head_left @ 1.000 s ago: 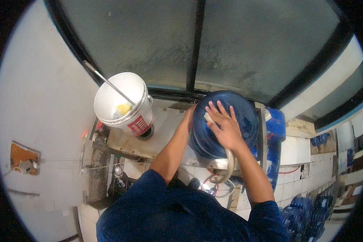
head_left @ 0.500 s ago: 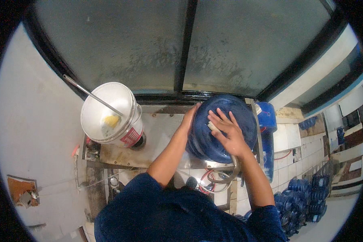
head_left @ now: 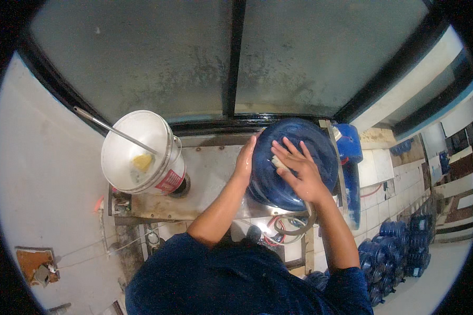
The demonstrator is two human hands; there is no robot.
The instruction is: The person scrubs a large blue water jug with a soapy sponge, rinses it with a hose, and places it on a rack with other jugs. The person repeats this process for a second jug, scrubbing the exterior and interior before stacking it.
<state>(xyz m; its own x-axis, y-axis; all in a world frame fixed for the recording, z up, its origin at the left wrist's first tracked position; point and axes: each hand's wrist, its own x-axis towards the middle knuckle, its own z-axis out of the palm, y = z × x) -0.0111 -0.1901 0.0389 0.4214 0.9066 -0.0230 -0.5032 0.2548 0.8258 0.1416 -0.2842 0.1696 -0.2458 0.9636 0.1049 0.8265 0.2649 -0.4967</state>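
Observation:
A large blue water jug [head_left: 320, 142] stands base up on the metal-topped bench. My left hand [head_left: 245, 157] lies along its left side, fingers stretched out and wet, palm against the wall of the jug. On the jug's upturned base my right hand [head_left: 299, 168] is spread, pressing down a small pale sponge [head_left: 278, 163] that shows between thumb and forefinger. Most of the sponge is hidden under the palm. To the left is a white bucket [head_left: 142, 123] with a long metal handle [head_left: 113, 128] leaning in it and a yellow sponge [head_left: 142, 161] inside.
Dark-framed glass panes [head_left: 163, 63] rise behind the bench [head_left: 210, 168]. A blue container [head_left: 348, 144] is at its right end. Hoses [head_left: 294, 228] coil below the near edge. Several blue jugs [head_left: 394, 252] are stacked on the lower right; a white wall [head_left: 42, 157] is at left.
My right hand and the pale sponge stay at nearly the same place on the jug's base. My left hand's fingers lie slightly lower along its side. The whole view has shifted a little.

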